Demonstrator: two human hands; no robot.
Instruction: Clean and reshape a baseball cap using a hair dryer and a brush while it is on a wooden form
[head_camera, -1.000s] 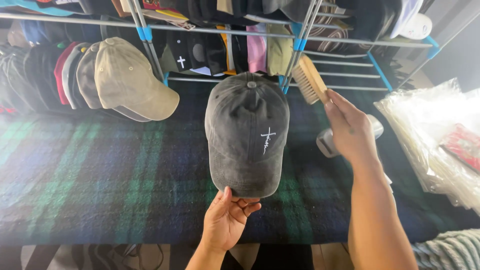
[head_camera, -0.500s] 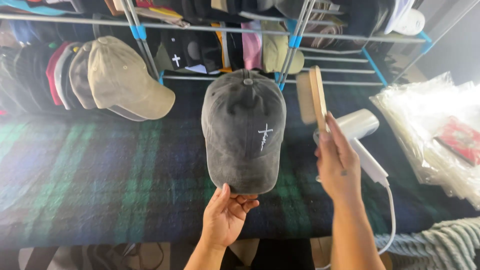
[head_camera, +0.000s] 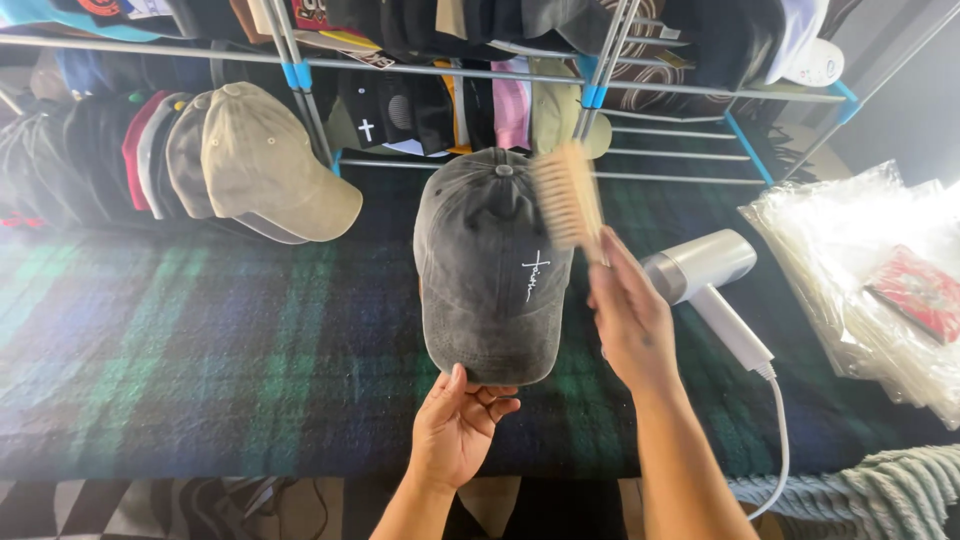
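On the far left, a row of caps hangs on the metal rack (head_camera: 300, 90), a tan cap (head_camera: 270, 165) foremost. My left hand (head_camera: 455, 430) pinches the brim of the grey cap (head_camera: 490, 270), holding it upright over the plaid blanket (head_camera: 200, 330). My right hand (head_camera: 625, 315) is closed around the handle of the wooden brush (head_camera: 567, 200), whose bristles rest against the crown's right side, just above the white embroidered mark. The brush is blurred, so I judge brushing is under way; how much of the crown is finished cannot be told. Further right lie a white hair dryer (head_camera: 700, 270) and clear plastic bags (head_camera: 860, 270)
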